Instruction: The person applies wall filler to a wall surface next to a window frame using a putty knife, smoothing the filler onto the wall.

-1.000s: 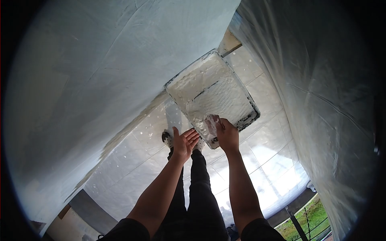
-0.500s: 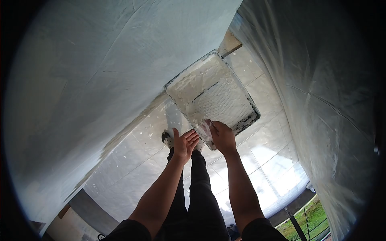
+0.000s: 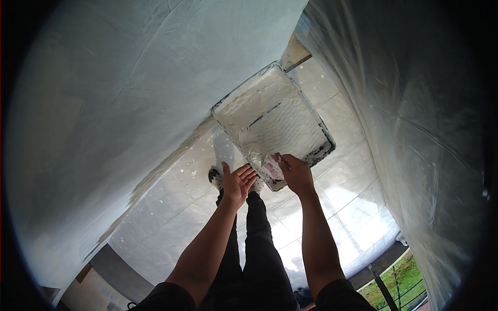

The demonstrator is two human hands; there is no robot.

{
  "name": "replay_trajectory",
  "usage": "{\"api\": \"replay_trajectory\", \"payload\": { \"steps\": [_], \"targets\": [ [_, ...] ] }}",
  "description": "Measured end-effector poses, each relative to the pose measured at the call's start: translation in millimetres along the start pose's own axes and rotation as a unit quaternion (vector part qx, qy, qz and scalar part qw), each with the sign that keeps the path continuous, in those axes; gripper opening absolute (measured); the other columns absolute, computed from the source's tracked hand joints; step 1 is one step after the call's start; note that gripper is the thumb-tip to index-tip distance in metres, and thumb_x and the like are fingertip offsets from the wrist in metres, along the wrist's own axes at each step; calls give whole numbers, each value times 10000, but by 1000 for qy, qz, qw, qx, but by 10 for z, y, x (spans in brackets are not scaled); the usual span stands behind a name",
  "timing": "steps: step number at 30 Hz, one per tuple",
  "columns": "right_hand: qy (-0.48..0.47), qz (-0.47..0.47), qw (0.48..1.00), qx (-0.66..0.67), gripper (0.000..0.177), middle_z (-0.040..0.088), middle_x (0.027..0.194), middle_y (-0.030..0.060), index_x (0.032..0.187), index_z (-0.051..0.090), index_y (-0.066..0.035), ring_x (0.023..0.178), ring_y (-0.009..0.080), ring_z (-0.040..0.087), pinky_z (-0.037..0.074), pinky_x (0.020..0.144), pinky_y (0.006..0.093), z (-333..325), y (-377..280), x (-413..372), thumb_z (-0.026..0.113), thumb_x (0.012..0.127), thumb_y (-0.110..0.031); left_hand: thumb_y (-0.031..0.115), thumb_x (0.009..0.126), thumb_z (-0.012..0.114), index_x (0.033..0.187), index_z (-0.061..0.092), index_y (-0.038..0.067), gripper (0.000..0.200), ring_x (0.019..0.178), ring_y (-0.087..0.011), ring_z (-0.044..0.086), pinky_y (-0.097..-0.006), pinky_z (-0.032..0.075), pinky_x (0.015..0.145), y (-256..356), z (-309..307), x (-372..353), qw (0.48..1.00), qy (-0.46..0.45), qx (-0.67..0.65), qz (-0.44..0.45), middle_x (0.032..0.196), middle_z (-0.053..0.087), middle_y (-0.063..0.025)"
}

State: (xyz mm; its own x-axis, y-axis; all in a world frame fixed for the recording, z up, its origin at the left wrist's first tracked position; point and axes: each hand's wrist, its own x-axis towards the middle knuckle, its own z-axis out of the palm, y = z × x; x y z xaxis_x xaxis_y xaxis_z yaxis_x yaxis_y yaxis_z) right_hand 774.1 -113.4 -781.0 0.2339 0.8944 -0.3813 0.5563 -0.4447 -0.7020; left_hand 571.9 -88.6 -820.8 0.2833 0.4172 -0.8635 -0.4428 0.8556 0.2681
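A dark-rimmed paint tray (image 3: 324, 132) is coated in thick white paint, with ridges showing on its sloped part. My right hand (image 3: 298, 175) is closed on a paintbrush (image 3: 272, 167) with a pinkish, white-smeared head. The brush is over the tray's near end, and my fingers hide most of its handle. My left hand (image 3: 238, 184) holds nothing; its palm faces up and its thumb stands apart from the fingers. Those fingertips are right by the tray's lower left edge.
A whitish painted wall (image 3: 140, 103) rises on the left. Clear plastic sheeting (image 3: 415, 129) hangs on the right. Paint-spotted sheeting (image 3: 181, 192) covers the floor, where my feet (image 3: 215, 179) stand close to the tray. Grass (image 3: 402, 282) shows beyond a railing at lower right.
My right hand has moved a little to the right with the paintbrush, and more of its pinkish head shows. My left hand has barely moved.
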Motion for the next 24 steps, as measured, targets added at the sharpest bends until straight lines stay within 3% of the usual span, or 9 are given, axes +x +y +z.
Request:
{"api": "replay_trajectory", "payload": {
  "steps": [2, 4, 8, 10, 12, 14, 16, 18, 24],
  "targets": [
    [-24, 80, 996, 42, 186, 646, 868, 200, 1014, 620, -47, 827, 389, 626, 484, 707, 445, -108, -58, 10, 573, 908, -193, 796, 856, 177, 1372, 324, -145, 1083, 1308, -355, 403, -421, 289, 1134, -3, 0, 0, 1000, 2, 2, -2, 1394, 397, -289],
    [-45, 77, 994, 62, 187, 647, 865, 198, 1014, 615, -46, 828, 386, 627, 484, 704, 445, -91, -40, -5, 575, 909, -195, 798, 855, 179, 1371, 327, -144, 1083, 1307, -354, 404, -422, 289, 1134, 6, -11, 0, 1000, 3, 5, -3, 1393, 398, -289],
    [10, 6, 1000, -28, 186, 644, 808, 185, 990, 625, -38, 765, 352, 644, 489, 677, 402, 12, 108, -43, 590, 905, -200, 802, 851, 181, 1372, 327, -142, 1088, 1309, -351, 403, -421, 288, 1135, -4, -51, 14, 1000, -15, 2, -2, 1395, 398, -286],
    [19, 67, 996, 56, 185, 637, 836, 197, 982, 601, -40, 836, 385, 625, 484, 710, 452, -142, -15, -39, 584, 906, -208, 804, 849, 181, 1374, 325, -141, 1091, 1309, -349, 403, -420, 288, 1136, 16, -59, 20, 1000, -18, 7, -1, 1396, 397, -285],
    [-21, 89, 994, 52, 182, 637, 836, 200, 983, 601, -44, 839, 388, 624, 486, 714, 457, -156, -40, -54, 581, 908, -209, 807, 846, 189, 1374, 324, -140, 1093, 1310, -347, 402, -419, 285, 1137, 13, -56, 22, 1000, -21, 8, -4, 1394, 399, -283],
    [-23, 26, 999, -35, 193, 644, 813, 193, 994, 624, -48, 782, 363, 639, 493, 702, 415, -29, 49, -96, 588, 906, -216, 807, 846, 192, 1373, 325, -140, 1092, 1309, -347, 404, -419, 286, 1137, 16, -47, 11, 1000, -20, 5, -5, 1391, 401, -282],
    [8, 14, 998, -62, 192, 653, 803, 183, 1001, 636, -49, 733, 341, 645, 492, 677, 381, -42, 114, -115, 604, 899, -208, 807, 846, 196, 1372, 326, -139, 1091, 1307, -347, 406, -419, 286, 1137, 19, -27, 3, 1000, -19, 1, -5, 1389, 403, -282],
    [76, 88, 991, 60, 191, 655, 798, 179, 1002, 634, -47, 722, 337, 644, 495, 666, 381, -188, 78, -118, 617, 893, -203, 806, 847, 200, 1370, 326, -140, 1088, 1305, -347, 408, -420, 287, 1136, 29, -30, 4, 1000, -15, 10, -3, 1386, 403, -282],
    [252, 154, 955, 11, 203, 667, 844, 187, 1015, 628, -15, 747, 323, 648, 493, 677, 372, -578, 366, 44, 615, 889, -174, 799, 853, 204, 1367, 336, -137, 1076, 1300, -344, 414, -423, 294, 1132, 30, -33, 19, 1000, -12, 8, -6, 1380, 412, -279]
  ]
}}
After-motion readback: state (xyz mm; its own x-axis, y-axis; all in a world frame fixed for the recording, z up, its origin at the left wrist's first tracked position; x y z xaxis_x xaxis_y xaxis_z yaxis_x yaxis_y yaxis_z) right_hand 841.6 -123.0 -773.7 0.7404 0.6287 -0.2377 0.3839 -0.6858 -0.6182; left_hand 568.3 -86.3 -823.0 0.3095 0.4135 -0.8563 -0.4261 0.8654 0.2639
